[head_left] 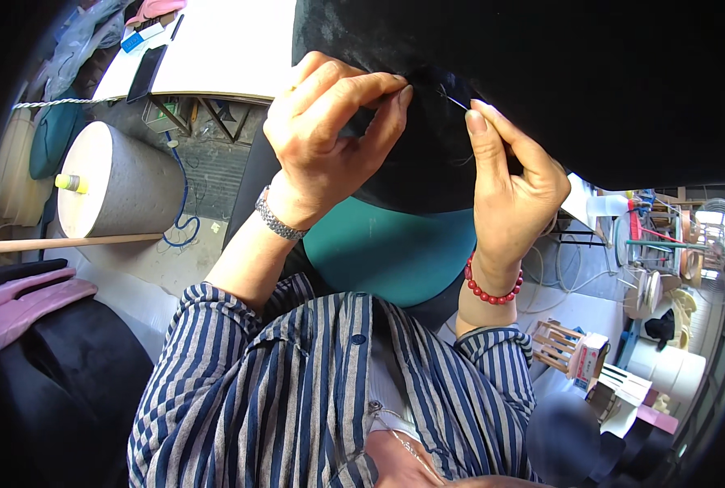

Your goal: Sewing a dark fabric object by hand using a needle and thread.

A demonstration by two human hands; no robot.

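A large piece of black fabric (558, 73) fills the upper middle and right, with a worn, lighter patch at its left. My right hand (515, 175) pinches a thin curved needle (456, 102) between thumb and forefinger, its free end pointing left toward the fabric. At the black fabric, the thumb and forefinger of my left hand (330, 122) are pressed together. Whatever sits between those tips is too dark and small to make out. A short gap separates the two hands. Below them shows a green rounded surface (391, 252).
A white tabletop (232, 49) lies at upper left, with a dark phone-like slab (146, 73) at its edge. Left of me stand a big pale roll (122, 179) and a wooden pole (78, 242). Pink-and-black padded pieces (41, 305) sit lower left; small wooden frames (556, 346) lie right.
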